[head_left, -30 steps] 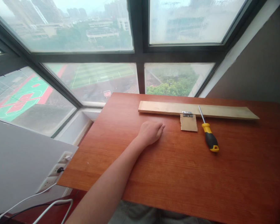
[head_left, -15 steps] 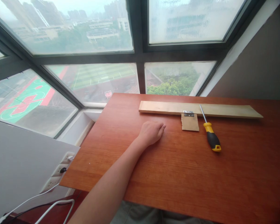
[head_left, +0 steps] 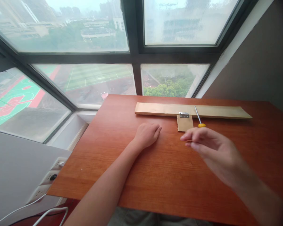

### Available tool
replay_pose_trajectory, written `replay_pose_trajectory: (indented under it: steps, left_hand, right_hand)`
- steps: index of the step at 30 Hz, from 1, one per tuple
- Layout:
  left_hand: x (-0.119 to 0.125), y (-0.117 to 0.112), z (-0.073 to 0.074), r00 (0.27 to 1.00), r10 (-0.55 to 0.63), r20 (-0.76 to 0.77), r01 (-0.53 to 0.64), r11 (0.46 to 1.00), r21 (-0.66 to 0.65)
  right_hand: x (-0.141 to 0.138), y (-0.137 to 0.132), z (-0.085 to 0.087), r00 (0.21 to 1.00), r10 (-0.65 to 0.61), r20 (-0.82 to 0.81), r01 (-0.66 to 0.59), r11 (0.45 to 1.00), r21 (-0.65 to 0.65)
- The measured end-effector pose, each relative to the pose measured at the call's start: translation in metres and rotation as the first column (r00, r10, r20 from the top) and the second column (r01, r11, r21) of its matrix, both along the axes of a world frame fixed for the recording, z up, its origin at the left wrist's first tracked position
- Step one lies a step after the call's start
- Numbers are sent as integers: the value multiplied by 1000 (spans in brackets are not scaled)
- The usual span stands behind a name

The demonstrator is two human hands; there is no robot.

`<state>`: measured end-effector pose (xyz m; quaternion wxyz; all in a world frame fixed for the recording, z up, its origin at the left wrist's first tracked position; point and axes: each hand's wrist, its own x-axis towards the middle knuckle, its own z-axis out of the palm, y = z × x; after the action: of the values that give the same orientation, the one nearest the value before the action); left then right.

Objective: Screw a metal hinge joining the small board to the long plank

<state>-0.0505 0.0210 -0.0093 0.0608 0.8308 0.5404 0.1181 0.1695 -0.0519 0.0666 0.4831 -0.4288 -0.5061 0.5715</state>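
Note:
My left hand (head_left: 146, 135) rests knuckles-up on the red-brown wooden table (head_left: 169, 179), its fingers curled under with nothing in them. My right hand (head_left: 212, 150) hovers over the table, fingers stretched out and slightly blurred. It covers most of the handle of a yellow and black screwdriver (head_left: 198, 117), whose shaft lies across a long pale wooden board (head_left: 160, 109). A small metal hinge (head_left: 184, 115) joins this board to a short wooden piece (head_left: 185, 124), just right of my left hand.
Large windows with dark frames (head_left: 134, 58) stand behind the table's far edge. A power strip (head_left: 49, 177) and white cables (head_left: 37, 213) sit low on the left. A brown wall (head_left: 261, 62) rises on the right.
My right hand has come into view from the lower right and now hangs over the screwdriver's handle. The left hand has stayed in place. The view shifted slightly right.

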Motion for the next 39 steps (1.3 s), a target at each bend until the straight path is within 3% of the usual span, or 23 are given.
replay_pose_trajectory:
  steps: [3, 6, 15, 29, 39]
  left_hand:
    - [0, 0, 1, 1000, 3, -7, -4, 1000, -8]
    - [1, 0, 2, 1000, 3, -12, -4, 1000, -27]
    - [4, -3, 6, 999, 15, -37, -16, 1000, -20]
    - [4, -2, 10, 1000, 2, -27, -3, 999, -51]
    - [4, -2, 8, 999, 4, -47, -5, 1000, -19]
  right_hand:
    - [-13, 15, -20, 977, 112, -182, -128, 988, -82]
    - [-24, 28, -37, 948, 122, -293, -164, 979, -122]
    - [-32, 41, -65, 929, 93, -357, -154, 977, -146]
    - [-30, 40, -73, 942, 70, -329, -128, 979, -158]
    - [-31, 37, -74, 959, 122, -254, -164, 975, -152]
